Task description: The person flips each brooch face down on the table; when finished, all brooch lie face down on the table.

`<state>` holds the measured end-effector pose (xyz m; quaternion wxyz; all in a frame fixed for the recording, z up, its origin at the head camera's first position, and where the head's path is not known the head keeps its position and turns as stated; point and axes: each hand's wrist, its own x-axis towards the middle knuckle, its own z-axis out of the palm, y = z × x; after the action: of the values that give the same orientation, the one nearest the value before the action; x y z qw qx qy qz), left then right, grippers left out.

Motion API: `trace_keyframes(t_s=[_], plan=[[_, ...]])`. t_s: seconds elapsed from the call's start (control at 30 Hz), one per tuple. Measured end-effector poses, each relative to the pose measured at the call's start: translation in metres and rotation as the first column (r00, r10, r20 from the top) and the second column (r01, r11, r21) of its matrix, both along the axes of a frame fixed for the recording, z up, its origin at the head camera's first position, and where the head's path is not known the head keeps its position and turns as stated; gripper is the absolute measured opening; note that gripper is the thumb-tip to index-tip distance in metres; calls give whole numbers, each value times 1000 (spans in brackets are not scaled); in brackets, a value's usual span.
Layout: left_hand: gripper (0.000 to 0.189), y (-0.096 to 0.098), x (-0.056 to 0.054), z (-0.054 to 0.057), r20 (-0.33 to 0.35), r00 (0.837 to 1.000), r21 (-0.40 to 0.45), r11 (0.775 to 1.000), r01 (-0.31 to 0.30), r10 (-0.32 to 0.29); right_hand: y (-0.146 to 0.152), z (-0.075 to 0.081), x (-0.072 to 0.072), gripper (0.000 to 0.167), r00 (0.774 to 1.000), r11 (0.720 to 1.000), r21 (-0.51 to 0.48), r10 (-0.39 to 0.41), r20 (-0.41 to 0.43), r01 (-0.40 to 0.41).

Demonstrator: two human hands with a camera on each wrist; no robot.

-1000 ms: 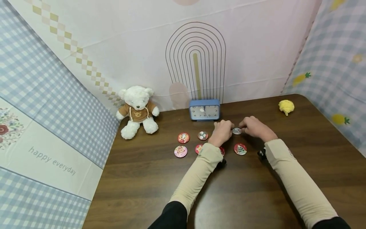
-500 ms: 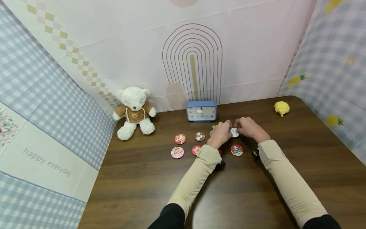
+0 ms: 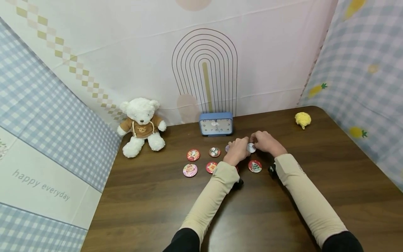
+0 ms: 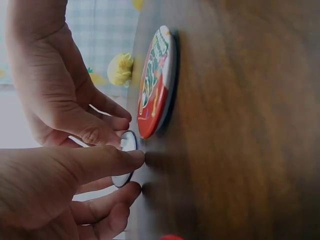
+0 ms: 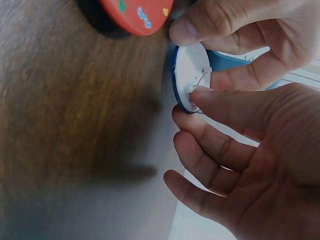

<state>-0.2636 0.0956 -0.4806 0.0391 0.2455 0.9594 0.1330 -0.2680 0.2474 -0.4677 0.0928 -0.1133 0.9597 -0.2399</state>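
Both hands hold one pin-back button badge (image 3: 251, 148) between them, close over the table. Its white back with a thin wire pin faces the right wrist camera, and a dark blue rim (image 5: 175, 80) edges it. My left hand (image 3: 238, 151) pinches one edge with thumb and fingers. My right hand (image 3: 267, 142) has its thumb on the pin side and a finger behind, its other fingers loosely bent. A red badge with a tree (image 3: 255, 166) lies just in front of them. A purplish badge (image 3: 227, 148) shows partly behind my left hand.
Several more badges lie to the left, including a pink one (image 3: 190, 170), an orange-red one (image 3: 193, 154) and a dark one (image 3: 214, 152). A blue clock (image 3: 216, 124) and a white teddy bear (image 3: 141, 126) stand at the back; a yellow ball-like item (image 3: 303, 119) sits back right.
The head view has swung, so the scene slides left. The badge between the hands has tilted from a thin grey oval to a rounder white face. Both hands stay together around it.
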Motion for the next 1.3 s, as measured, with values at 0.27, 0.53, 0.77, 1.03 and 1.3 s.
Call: trace_keyframes(t_s=[0.27, 0.53, 0.77, 1.03, 1.3], plan=[[22, 3, -3, 0, -1, 1000, -51, 999, 2, -2, 3, -8, -4, 22, 1000, 1000, -13, 4, 7, -3], [21, 4, 0, 2, 11, 1000, -113, 994, -11, 13, 2, -9, -4, 24, 1000, 1000, 5, -1, 30, 1], [19, 1, 3, 4, 4, 1000, -119, 993, -8, 9, 2, -10, -4, 23, 1000, 1000, 0, 0, 21, 0], [38, -16, 1, 6, -31, 999, -134, 991, -16, 12, -6, -6, -1, 16, 993, 999, -21, 41, -111, -44], [51, -35, 0, 11, 24, 999, -159, 987, -27, 31, -23, -2, -3, 16, 990, 995, -43, 89, -108, -94]])
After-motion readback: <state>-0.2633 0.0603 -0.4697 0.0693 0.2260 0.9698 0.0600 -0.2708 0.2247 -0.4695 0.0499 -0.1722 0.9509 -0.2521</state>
